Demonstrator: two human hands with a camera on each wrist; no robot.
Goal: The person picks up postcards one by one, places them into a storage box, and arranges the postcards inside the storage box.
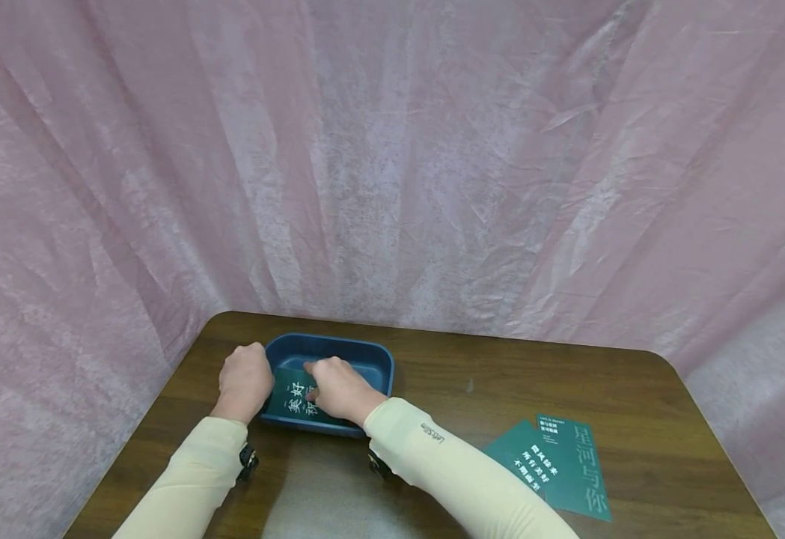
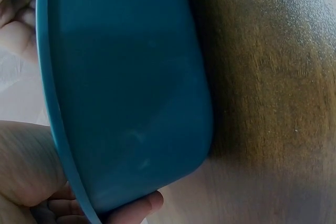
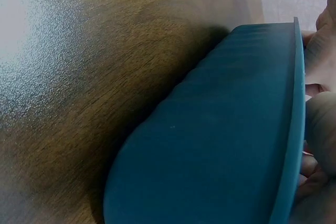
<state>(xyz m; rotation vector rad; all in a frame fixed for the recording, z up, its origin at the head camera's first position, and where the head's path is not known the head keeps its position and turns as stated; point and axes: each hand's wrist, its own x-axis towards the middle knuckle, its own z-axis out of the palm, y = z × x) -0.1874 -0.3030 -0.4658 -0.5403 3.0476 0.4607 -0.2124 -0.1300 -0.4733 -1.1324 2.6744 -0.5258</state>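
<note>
A dark blue rectangular tray [image 1: 382, 367] stands on the table toward the left. Inside it lies a green card [image 1: 284, 389] with white Chinese characters, partly covered by my right hand [image 1: 343, 388]. That hand reaches over the tray's right side, its index finger and thumb spread apart over the card; whether they pinch it is hidden. My left hand [image 1: 244, 378] grips the tray's left end, and in the left wrist view a fingertip [image 2: 152, 201] shows under the tray's corner. The right wrist view shows mainly the tray's outer wall [image 3: 210, 145].
Two more green cards with white characters, a front one [image 1: 523, 457] and a back one [image 1: 577, 468], overlap on the wooden table [image 1: 473, 374] at the right, beside my right forearm. Pink curtains [image 1: 392, 165] hang behind the table and along its sides.
</note>
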